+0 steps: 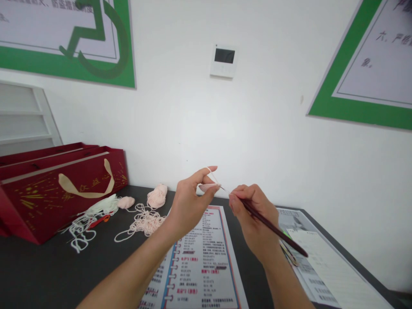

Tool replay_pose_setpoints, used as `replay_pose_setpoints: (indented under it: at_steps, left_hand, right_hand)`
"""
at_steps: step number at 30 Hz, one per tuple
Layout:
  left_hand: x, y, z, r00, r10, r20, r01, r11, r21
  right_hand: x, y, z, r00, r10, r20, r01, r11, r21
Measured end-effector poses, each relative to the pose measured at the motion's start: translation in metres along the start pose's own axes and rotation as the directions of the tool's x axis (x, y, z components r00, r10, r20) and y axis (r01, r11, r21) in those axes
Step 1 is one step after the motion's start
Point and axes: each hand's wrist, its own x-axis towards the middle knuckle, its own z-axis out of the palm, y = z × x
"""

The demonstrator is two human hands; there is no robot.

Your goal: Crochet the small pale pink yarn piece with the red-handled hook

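Bags (48, 189), red, nine o'clock from my hands, contents hidden. Printed sheet (206, 257), six o'clock. Yarn heap (146, 222), pale pink, eight o'clock. Hook (277, 231), dark-handled, gripped in my right hand (252, 212). Small pink piece (206, 187), at the hook's tip, ten o'clock from its handle, pinched in my left hand (189, 199).

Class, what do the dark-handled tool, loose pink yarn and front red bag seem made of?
Tool handle: smooth, slightly shiny, perhaps wood or plastic. Shaft: silvery, likely metal. Loose pink yarn: matte, stranded fibre, perhaps cotton or acrylic. Front red bag: probably smooth card, given its flat panels.
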Motion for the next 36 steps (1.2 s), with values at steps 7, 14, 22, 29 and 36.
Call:
replay_pose_setpoints:
  at_steps: [7, 14, 22, 29, 36]
  left_hand:
    - [-0.003, 0.001, 0.005, 0.999, 0.028, 0.033, -0.031, 0.997, 0.068]
    - [0.007, -0.003, -0.002, 0.908, -0.253, 0.333, 0.383, 0.822, -0.421]
    - [0.009, -0.013, 0.001, 0.984, -0.157, 0.085, 0.175, 0.947, -0.27]
    - [0.007, -0.007, -0.007, 0.999, 0.028, 0.044, -0.027, 0.999, -0.028]
    - [0.005, 0.003, -0.012, 0.98, -0.05, 0.192, 0.096, 0.966, -0.24]
  right_hand:
    - [0.0, 0.015, 0.014, 0.98, -0.198, -0.012, 0.193, 0.968, -0.162]
    - [0.01, 0.052, 0.007, 0.711, -0.68, 0.179, 0.692, 0.632, -0.349]
    - [0.0, 0.027, 0.023, 0.865, -0.471, 0.175, 0.489, 0.706, -0.512]
    - [-0.004, -0.009, 0.007, 0.963, -0.255, 0.084, 0.269, 0.913, -0.306]
    - [0.008, -0.004, -0.007, 0.976, 0.203, 0.075, -0.215, 0.878, 0.428]
